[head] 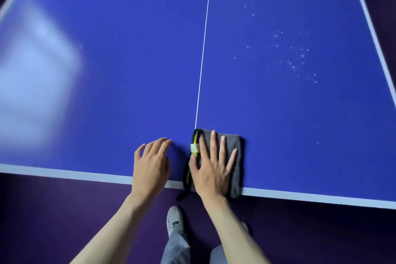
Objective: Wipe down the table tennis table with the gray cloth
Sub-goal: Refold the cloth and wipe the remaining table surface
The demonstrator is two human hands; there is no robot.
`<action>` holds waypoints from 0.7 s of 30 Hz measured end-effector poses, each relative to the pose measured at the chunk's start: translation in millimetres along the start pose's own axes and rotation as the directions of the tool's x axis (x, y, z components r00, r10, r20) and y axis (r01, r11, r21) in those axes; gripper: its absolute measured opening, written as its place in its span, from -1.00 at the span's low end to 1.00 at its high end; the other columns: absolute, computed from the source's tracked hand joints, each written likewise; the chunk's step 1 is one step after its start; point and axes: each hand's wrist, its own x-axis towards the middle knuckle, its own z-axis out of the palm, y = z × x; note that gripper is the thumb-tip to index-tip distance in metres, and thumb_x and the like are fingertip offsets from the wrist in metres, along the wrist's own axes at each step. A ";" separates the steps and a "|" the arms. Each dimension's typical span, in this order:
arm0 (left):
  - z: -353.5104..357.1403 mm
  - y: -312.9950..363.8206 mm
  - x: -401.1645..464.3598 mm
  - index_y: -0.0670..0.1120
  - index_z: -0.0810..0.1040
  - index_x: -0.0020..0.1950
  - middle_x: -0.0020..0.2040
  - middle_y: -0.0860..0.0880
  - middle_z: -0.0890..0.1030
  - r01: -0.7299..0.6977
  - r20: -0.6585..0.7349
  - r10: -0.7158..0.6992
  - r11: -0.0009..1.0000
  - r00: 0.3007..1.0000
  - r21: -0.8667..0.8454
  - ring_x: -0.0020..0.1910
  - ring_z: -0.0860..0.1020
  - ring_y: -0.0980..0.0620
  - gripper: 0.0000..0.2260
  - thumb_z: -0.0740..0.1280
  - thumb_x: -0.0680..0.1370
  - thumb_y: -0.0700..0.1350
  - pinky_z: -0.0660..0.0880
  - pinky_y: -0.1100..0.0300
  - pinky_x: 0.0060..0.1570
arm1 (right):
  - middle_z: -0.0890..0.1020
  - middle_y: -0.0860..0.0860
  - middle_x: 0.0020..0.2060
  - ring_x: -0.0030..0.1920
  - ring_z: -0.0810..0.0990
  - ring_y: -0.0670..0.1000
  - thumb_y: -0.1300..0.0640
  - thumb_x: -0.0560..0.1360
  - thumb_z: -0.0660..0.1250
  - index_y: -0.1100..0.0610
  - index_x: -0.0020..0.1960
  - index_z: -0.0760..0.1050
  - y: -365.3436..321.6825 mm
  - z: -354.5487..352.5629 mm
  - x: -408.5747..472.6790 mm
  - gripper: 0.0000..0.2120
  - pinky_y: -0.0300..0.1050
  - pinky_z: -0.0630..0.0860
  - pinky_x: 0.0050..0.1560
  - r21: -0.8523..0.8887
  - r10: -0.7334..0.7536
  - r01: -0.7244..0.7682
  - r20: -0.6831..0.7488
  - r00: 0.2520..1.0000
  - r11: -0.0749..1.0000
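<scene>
Ideally, the cloth [230, 156] is kept flat under the spread right hand [212, 169] and swept toward the specks [293, 58], while the left hand [151, 164], loosely spread, steadies on the surface [107, 92].

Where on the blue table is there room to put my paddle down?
The left half, between the white centre line and the left edge, is bare. Right of the line, droplets speckle it. The near edge is crowded: left hand, right hand flat on the gray cloth.

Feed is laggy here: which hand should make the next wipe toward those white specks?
Right. The right hand already lies flat on the cloth, on the specks' side of the centre line; the left hand touches bare table.
</scene>
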 end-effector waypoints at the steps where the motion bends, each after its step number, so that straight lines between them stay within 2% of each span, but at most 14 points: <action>1: -1.2 1.3 5.3 -0.02 0.52 0.35 0.33 0.05 0.56 0.001 -0.015 -0.001 1.000 1.000 -0.004 0.28 0.54 -0.02 -0.54 0.32 0.48 -0.32 0.39 -0.10 0.34 | 0.20 -0.01 0.65 0.65 0.17 0.13 -0.19 0.60 0.23 -0.15 0.61 0.31 -5.6 0.3 2.3 -0.42 0.44 0.06 0.55 -0.006 -0.003 0.003 0.011 1.000 1.000; 6: 0.8 7.8 32.0 -0.01 0.52 0.37 0.39 0.04 0.54 0.005 -0.051 -0.005 1.000 0.999 0.004 0.33 0.51 -0.02 -0.54 0.17 0.51 -0.26 0.40 -0.03 0.32 | 0.16 -0.03 0.67 0.65 0.14 0.11 -0.30 0.63 0.15 -0.17 0.62 0.26 -11.0 0.7 22.6 -0.41 0.43 0.02 0.56 -0.037 0.006 -0.005 0.031 1.000 0.999; 11: 12.5 14.5 46.5 -0.01 0.53 0.40 0.43 0.03 0.51 0.035 -0.035 -0.034 0.999 0.999 0.041 0.33 0.51 -0.05 -0.53 0.14 0.52 -0.23 0.47 -0.01 0.25 | 0.17 -0.04 0.66 0.66 0.13 0.09 -0.29 0.61 0.14 -0.17 0.61 0.29 -27.0 18.5 120.8 -0.41 0.45 -0.02 0.55 0.001 -0.001 0.001 -0.002 1.000 1.000; 16: 13.0 22.9 53.3 0.01 0.58 0.25 0.30 0.09 0.54 0.094 -0.051 -0.090 0.992 0.995 0.083 0.16 0.52 -0.07 -0.71 0.25 0.57 -0.20 0.46 0.03 0.09 | 0.16 -0.05 0.67 0.66 0.08 0.09 -0.31 0.59 0.09 -0.18 0.61 0.27 -34.9 29.1 175.6 -0.39 0.43 -0.09 0.56 0.014 0.015 -0.014 -0.011 1.000 1.000; 19: 9.9 30.9 57.7 0.00 0.57 0.10 0.16 0.06 0.58 0.120 -0.043 -0.115 0.983 0.992 0.139 0.02 0.51 -0.09 -0.82 0.28 0.55 -0.18 0.43 0.01 -0.03 | 0.21 -0.03 0.65 0.65 0.15 0.10 -0.34 0.59 0.10 -0.16 0.62 0.27 -22.7 24.1 169.8 -0.36 0.38 -0.04 0.58 0.029 -0.055 0.056 -0.029 0.998 0.998; 21: 7.9 37.1 63.6 -0.01 0.55 0.10 0.12 0.03 0.58 0.136 -0.036 -0.132 0.980 0.991 0.143 0.02 0.51 -0.11 -0.82 0.29 0.53 -0.19 0.42 -0.01 -0.03 | 0.25 -0.02 0.64 0.63 0.20 0.10 -0.34 0.59 0.12 -0.14 0.61 0.30 3.2 18.8 162.8 -0.37 0.35 0.01 0.59 0.016 -0.084 0.084 -0.049 0.995 0.996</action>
